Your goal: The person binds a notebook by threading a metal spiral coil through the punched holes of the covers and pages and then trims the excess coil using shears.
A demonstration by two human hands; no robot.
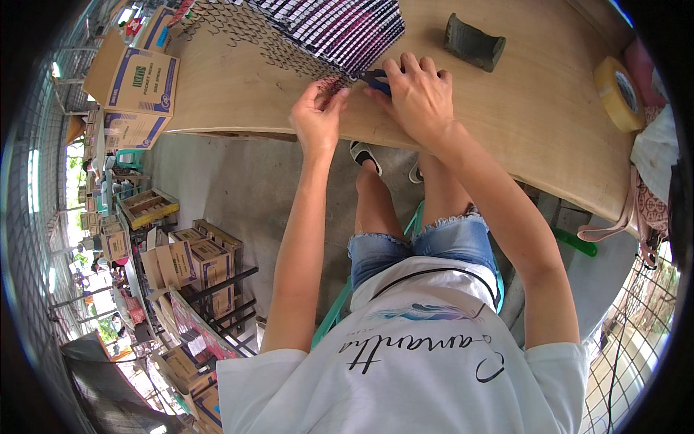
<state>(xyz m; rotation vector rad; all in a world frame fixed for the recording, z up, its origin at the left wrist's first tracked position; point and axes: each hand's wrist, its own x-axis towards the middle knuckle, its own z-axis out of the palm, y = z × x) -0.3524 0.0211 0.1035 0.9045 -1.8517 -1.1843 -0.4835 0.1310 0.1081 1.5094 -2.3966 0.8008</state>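
At the far side of the wooden table [520, 123], a row of dark spiral-bound notebooks [336, 29] lies with its wire bindings facing up. Loose dark wire coils [249, 40] spread out to its left. My left hand [318, 119] pinches the near end of the wire coils between thumb and fingers. My right hand [423, 98] is closed round the blue handles of a pair of pliers [377, 82]. The pliers' tip meets the wire at the notebooks' near corner, close to my left fingertips. Exactly what the jaws grip is too small to tell.
A dark half-round trough [473, 43] lies at the far right of the table. A roll of yellowish tape [619, 94] and a bag [647, 202] are at the right edge. Cardboard boxes [141, 83] stand at the left, with more boxes [210, 264] lower down.
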